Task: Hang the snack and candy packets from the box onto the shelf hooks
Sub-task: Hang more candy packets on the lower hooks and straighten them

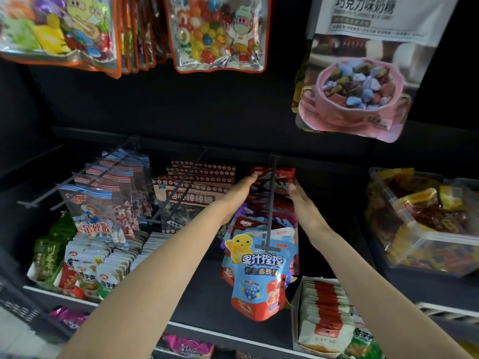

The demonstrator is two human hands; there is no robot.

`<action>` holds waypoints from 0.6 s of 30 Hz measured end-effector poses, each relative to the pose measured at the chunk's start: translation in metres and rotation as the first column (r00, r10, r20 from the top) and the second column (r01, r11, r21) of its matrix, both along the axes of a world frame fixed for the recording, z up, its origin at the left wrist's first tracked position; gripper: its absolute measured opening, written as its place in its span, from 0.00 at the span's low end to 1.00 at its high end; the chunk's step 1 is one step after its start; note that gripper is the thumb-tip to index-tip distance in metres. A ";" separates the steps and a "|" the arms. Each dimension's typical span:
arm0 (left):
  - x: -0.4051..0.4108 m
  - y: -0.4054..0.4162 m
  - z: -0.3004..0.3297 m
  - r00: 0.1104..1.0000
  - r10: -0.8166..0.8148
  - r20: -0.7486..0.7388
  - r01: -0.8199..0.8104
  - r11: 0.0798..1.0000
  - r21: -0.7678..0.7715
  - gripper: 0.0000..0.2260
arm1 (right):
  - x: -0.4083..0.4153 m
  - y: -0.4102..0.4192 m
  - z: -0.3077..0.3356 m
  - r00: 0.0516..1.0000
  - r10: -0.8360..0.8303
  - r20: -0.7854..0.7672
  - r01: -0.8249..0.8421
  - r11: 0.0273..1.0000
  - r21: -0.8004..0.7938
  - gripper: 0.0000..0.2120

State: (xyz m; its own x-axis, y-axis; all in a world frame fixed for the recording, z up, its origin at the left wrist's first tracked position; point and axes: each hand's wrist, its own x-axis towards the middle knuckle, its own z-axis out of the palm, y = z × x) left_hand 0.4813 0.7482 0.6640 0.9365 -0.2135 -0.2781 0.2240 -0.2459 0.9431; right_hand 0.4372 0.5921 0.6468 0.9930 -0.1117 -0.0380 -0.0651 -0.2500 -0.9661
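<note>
Two hands point(269, 193) | black shelf point(207, 288) | hooks point(270, 203) | hanging packets point(256, 275)

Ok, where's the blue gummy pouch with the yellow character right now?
Head view, centre-right: the blue gummy pouch hangs frontmost on the hook, between both forearms, above the red-and-white sachet box.

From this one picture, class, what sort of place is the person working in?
Most likely a shop's snack aisle: rows of candy packets hang on a shelf hook, and open boxes of sachets line the dark shelves.

shop | dark display shelf point(233, 330) | snack packets point(255, 275) hanging on hooks point(270, 203) | boxed goods point(326, 312)
</note>
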 end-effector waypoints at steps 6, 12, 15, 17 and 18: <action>0.001 0.005 -0.008 0.996 -0.015 -0.085 0.010 0.998 -0.059 0.35 | 0.008 -0.001 -0.009 0.999 0.001 -0.043 0.002 0.998 0.064 0.27; -0.004 0.002 -0.008 0.999 -0.031 -0.032 0.030 0.999 -0.024 0.31 | 0.012 0.000 -0.012 0.997 -0.043 -0.067 0.045 0.999 0.022 0.30; -0.007 0.001 -0.004 0.999 -0.034 0.007 0.034 0.999 -0.018 0.28 | 0.012 0.001 -0.009 0.997 -0.054 -0.047 0.054 0.998 0.010 0.29; -0.008 0.001 -0.005 0.998 -0.049 0.040 0.051 0.998 -0.031 0.26 | 0.013 0.001 -0.009 0.996 -0.071 -0.049 0.070 0.997 -0.012 0.29; -0.008 0.001 -0.005 0.998 -0.052 0.043 0.054 0.998 -0.041 0.26 | 0.013 0.001 -0.008 0.995 -0.079 -0.057 0.078 0.997 -0.018 0.29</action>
State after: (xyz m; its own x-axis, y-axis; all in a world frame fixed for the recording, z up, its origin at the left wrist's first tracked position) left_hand 0.4731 0.7495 0.6592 0.9343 -0.2735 -0.2288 0.1719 -0.2166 0.9610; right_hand 0.4507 0.5930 0.6383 0.9773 -0.1902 -0.0928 -0.1408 -0.2567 -0.9562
